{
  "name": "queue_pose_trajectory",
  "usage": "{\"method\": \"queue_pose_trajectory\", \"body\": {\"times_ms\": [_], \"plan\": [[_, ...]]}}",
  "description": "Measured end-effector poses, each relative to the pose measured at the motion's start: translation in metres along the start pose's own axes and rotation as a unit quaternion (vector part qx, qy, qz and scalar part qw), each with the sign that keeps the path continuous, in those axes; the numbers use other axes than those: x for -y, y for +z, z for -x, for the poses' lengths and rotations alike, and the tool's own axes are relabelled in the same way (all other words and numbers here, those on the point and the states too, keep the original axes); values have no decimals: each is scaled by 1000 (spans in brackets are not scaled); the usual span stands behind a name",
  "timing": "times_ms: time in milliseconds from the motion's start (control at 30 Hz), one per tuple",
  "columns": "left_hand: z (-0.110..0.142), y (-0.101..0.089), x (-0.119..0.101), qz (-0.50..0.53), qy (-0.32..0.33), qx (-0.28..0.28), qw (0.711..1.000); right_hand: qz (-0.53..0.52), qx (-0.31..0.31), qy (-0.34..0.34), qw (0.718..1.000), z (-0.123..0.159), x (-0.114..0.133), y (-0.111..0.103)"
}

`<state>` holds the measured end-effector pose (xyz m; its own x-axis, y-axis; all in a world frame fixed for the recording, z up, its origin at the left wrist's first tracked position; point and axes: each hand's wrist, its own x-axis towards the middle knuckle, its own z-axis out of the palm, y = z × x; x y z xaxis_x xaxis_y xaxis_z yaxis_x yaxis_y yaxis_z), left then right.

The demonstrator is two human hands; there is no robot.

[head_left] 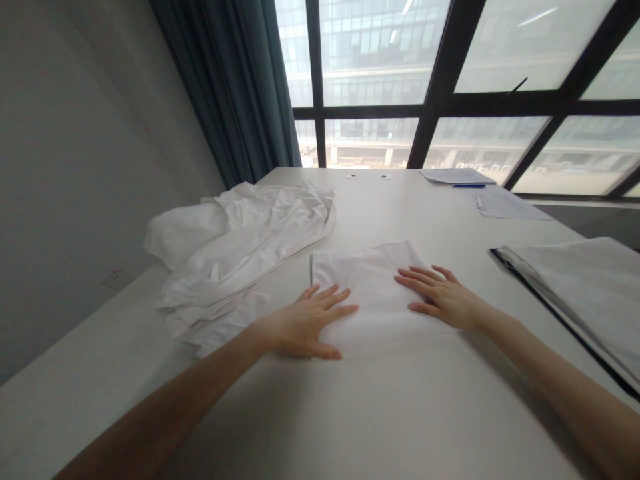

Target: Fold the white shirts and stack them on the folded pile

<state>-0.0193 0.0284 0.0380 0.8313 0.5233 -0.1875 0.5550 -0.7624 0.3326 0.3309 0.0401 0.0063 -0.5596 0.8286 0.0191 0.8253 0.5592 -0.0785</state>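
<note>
A folded white cloth point(373, 293) lies flat on the white table point(380, 413) in front of me. On its left side rests my left hand point(315, 320), fingers spread and palm down. My right hand point(437, 297) lies on the cloth's right side, its fingers also stretched out. Neither hand grips anything. Left of the folded cloth is a rumpled heap of white fabric point(250, 240), loose and creased, close to my left forearm.
At the right edge lies a stack of white fabric point(590, 280) with a dark border beneath. Papers point(457, 175) and a blue pen point(469, 186) are at the far right. Behind the table stand a dark curtain point(240, 87) and a framed window point(380, 53); a wall is at left.
</note>
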Motion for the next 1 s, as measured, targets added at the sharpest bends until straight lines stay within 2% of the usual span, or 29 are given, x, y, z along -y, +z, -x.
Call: {"method": "queue_pose_trajectory", "body": {"times_ms": [133,233,367,433,533,633,733,833,900,1000], "plan": [[1,0,-13,-18,-15,15,1000,3,16,13,1000,-4,-3,-5],[2,3,-26,-27,-21,6,999,12,24,37,999,-10,2,-6],[6,15,-56,-19,-38,-22,999,29,21,83,996,-29,17,-3],[9,26,-75,-7,-25,-38,999,23,10,90,996,-41,26,0],[14,44,-99,-3,12,-32,999,-18,-9,37,999,-58,36,3],[17,48,-108,19,52,-44,998,-65,-11,-48,997,-69,42,1],[16,33,-97,102,61,-106,987,-92,-7,-102,991,-71,44,-2],[8,16,-70,158,27,-154,975,-103,-6,-137,985,-69,45,-4],[2,13,-49,99,8,-205,974,-100,-10,-150,984,-67,47,-4],[-3,23,-26,-4,-27,-184,983,-89,-41,-152,984,-65,50,-4]]}}
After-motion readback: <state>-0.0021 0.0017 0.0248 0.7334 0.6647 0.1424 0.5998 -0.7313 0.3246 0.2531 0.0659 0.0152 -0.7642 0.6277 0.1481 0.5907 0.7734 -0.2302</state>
